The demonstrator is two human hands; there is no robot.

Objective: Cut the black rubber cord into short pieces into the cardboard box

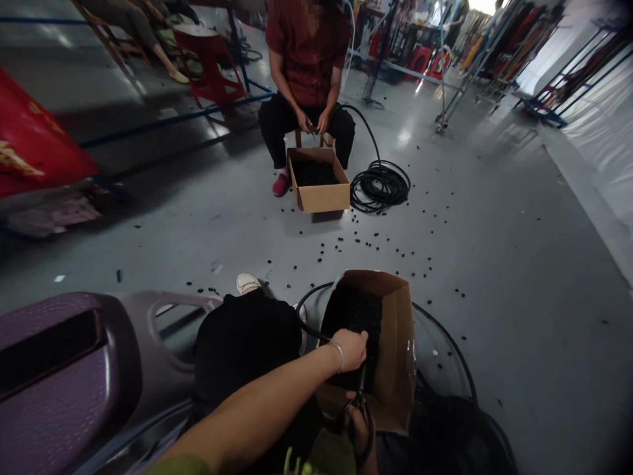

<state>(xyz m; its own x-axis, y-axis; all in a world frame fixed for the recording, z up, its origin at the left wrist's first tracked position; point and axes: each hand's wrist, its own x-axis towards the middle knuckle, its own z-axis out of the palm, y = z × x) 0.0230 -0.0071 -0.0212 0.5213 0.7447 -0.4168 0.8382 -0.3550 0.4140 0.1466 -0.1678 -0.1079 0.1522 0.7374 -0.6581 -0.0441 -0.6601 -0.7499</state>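
My left hand (350, 349), with a silver bracelet at the wrist, reaches over an open cardboard box (399, 330). It is closed around a black hose (309, 328) that curves in from the left. Just below it, my right hand (360, 425) grips a pair of scissors (366, 379), its fingers in the dark handles. The blades point up toward my left hand; whether they touch the hose cannot be made out. Many small black pieces (349, 310) fill the floor of the box, which stands in front of my knees.
Across from me a person (309, 59) sits behind another cardboard box (324, 198), holding a small tool. Beside it lies a coiled black hose (380, 185). Black bits dot the floor. A purple stool (59, 422) with a phone (49, 346) stands at left; dark coils (459, 429) lie right.
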